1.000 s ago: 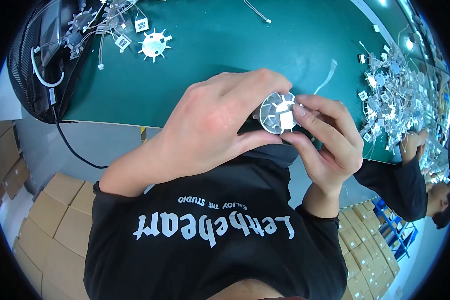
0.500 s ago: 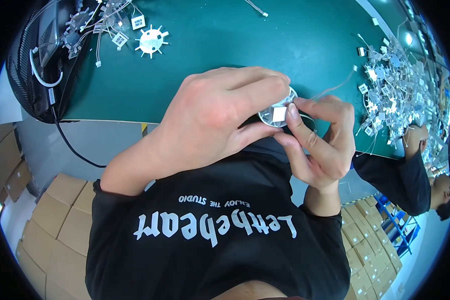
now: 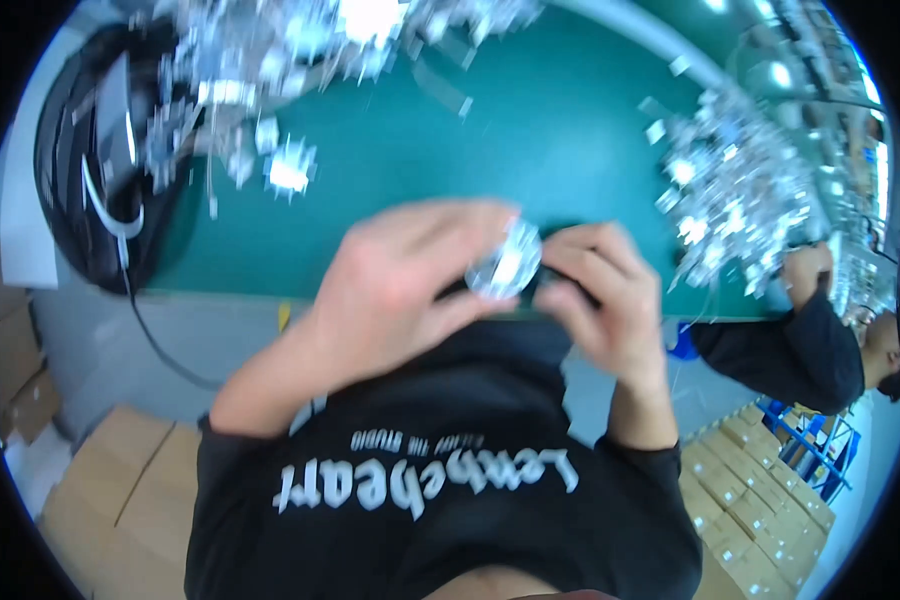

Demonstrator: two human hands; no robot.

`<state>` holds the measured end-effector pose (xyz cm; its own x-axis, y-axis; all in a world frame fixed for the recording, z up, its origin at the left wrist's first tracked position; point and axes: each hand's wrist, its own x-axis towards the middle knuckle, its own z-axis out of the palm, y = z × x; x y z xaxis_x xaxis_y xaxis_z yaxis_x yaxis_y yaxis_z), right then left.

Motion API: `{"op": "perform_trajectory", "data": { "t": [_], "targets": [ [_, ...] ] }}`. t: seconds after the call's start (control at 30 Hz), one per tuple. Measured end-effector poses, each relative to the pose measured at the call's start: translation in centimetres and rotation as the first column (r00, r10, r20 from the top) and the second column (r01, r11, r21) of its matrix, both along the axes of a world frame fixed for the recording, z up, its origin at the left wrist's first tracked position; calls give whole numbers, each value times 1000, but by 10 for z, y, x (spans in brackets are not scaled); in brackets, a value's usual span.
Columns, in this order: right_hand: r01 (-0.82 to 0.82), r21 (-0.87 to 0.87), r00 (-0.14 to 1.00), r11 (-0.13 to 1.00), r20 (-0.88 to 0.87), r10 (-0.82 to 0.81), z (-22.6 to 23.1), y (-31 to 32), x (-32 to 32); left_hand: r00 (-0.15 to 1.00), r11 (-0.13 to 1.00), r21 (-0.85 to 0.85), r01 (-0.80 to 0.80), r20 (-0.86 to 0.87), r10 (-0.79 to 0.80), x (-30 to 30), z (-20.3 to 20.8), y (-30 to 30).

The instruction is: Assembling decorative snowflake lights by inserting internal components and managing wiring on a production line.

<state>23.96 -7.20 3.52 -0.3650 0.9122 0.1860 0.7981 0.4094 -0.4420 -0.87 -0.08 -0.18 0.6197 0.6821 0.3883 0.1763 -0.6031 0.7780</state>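
Note:
My left hand [image 3: 400, 275] grips a round, shiny silver disc [image 3: 508, 262] by its edge between thumb and fingers. A bright white patch shows on the disc's face, but blur hides its details. My right hand [image 3: 605, 295] is just to the right of the disc, apart from it, with thumb and fingers curled toward it. Motion smears those fingertips, so I cannot tell whether they hold anything. Both hands are above the near edge of the green table [image 3: 400, 150].
Silver parts with thin wires form a pile [image 3: 735, 190] at right and another [image 3: 300, 50] at far left. A loose toothed disc [image 3: 290, 172] lies near a black bag [image 3: 85, 160] with a cable. A co-worker's hand [image 3: 808, 270] is by the right pile. Cardboard boxes [image 3: 760, 480] stand below.
My right hand has come away from the disc, which it was pinching at a white square piece. The whole view has shifted, showing more of the far-left pile.

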Motion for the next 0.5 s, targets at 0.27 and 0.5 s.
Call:
{"op": "perform_trajectory", "data": {
  "t": [0.27, 0.5],
  "targets": [
    [-182, -594, 375, 784, -778, -503, 15, 45, 6, 911, 522, -820, 236, 374, 175, 23, 2, 11],
    [-115, -622, 699, 774, -605, -382, 31, 154, 42, 877, 729, -683, -29, 333, 347, 42, 5, 19]
  ]
}}
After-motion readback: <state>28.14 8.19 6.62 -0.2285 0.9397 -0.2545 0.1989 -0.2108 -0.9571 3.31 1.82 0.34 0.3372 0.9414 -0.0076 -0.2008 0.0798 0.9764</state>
